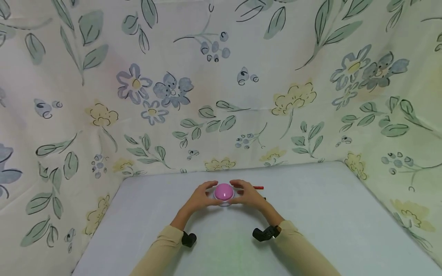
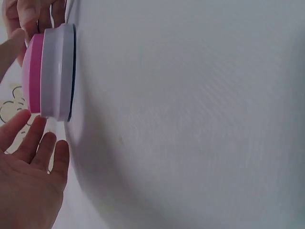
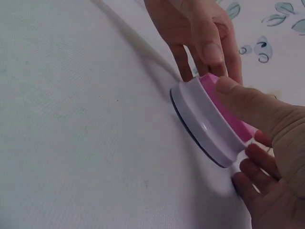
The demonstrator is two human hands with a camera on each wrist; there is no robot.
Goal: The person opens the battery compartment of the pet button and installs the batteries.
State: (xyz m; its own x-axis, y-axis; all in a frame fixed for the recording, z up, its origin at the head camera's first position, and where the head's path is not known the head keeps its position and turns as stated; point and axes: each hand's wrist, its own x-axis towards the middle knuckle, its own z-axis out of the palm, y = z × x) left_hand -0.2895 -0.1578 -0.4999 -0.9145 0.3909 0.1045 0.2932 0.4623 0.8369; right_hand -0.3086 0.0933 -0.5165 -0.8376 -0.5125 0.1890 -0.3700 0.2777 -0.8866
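A round push button (image 1: pixel 223 191) with a pink dome and a white base is between the two hands near the table's far edge. My left hand (image 1: pixel 200 196) curves round its left side, and my right hand (image 1: pixel 248 194) round its right. Both thumbs lie along the near side, with the other fingers farther back. In the left wrist view, left fingertips (image 2: pixel 35 125) meet the edge of the button (image 2: pixel 51 74). The right wrist view has the right thumb (image 3: pixel 248 102) over the pink rim and the fingers by the white base. Whether the base touches the table is unclear.
A red stick-like thing (image 1: pixel 258 188) lies behind the right hand, with a small dark tip (image 1: pixel 264 198) near it. Floral cloth (image 1: pixel 221 145) hangs round the back and sides of the white table (image 1: pixel 345 214). Black devices (image 1: pixel 265 234) are worn on both wrists.
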